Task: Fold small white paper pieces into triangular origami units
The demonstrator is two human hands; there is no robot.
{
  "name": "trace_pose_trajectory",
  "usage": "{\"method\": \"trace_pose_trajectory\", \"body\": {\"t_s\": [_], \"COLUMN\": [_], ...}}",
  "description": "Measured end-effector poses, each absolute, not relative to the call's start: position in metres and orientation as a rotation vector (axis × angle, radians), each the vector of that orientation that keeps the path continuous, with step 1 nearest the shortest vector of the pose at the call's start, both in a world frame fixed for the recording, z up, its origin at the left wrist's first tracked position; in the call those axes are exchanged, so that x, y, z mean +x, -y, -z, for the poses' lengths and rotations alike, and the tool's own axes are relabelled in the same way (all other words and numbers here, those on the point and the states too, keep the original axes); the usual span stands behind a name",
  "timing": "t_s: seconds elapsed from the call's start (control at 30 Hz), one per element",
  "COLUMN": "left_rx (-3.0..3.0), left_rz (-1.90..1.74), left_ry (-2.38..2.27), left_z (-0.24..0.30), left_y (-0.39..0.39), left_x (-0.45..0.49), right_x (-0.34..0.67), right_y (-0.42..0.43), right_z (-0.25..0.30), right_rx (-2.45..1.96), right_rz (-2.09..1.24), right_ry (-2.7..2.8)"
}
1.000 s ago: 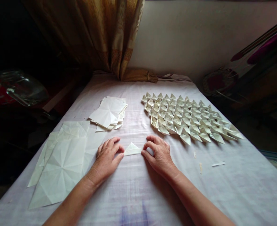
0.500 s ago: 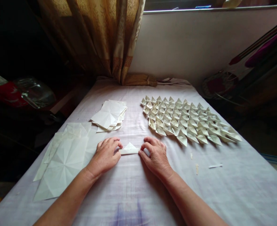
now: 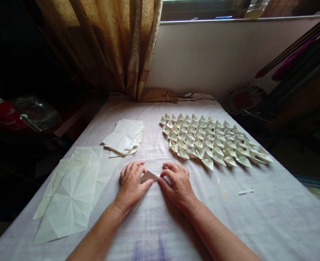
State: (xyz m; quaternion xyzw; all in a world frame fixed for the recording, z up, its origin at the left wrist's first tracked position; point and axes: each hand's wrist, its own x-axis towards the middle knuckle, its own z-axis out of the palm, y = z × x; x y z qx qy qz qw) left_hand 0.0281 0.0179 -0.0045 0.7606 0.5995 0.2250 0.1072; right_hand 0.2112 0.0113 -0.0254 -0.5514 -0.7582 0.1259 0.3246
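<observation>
A small folded piece of paper [image 3: 147, 176] is held between my two hands above the near middle of the table. My left hand [image 3: 132, 179] pinches its left side, the thumb lying along the near face. At its right end, the thumb and fingertips of my right hand [image 3: 177, 182] are closed on it. Fingers cover both ends of the paper. Beyond my right hand stand rows of folded paper boats [image 3: 209, 139]. Past my left hand lies a stack of creased paper sheets [image 3: 123, 136].
Larger creased sheets [image 3: 74, 195] overlap on the left of the cloth-covered table [image 3: 203, 232]. Paper scraps [image 3: 245, 191] lie to the right of my right hand. A gold curtain [image 3: 116, 47] hangs at the far edge, beside a pale wall [image 3: 203, 54].
The folded paper has gone from a flat strip with a raised peak to a tilted, darker-looking triangular face. My left hand has moved right, closer to my right hand. The view has shifted slightly.
</observation>
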Motion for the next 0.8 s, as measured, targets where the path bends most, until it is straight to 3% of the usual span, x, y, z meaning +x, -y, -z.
{"method": "trace_pose_trajectory", "body": {"t_s": [0.4, 0.8], "left_rx": [2.285, 2.138], "left_rz": [-0.928, -1.222], "left_ry": [-1.548, -1.576], "left_z": [0.014, 0.009], "left_y": [-0.018, -0.025], "left_x": [0.024, 0.009], "right_x": [0.210, 0.216], "right_y": [-0.011, -0.015], "right_z": [0.028, 0.028], "right_rx": [-1.292, -1.311], "right_rz": [-0.078, -0.412], "right_ry": [2.010, 1.815]}}
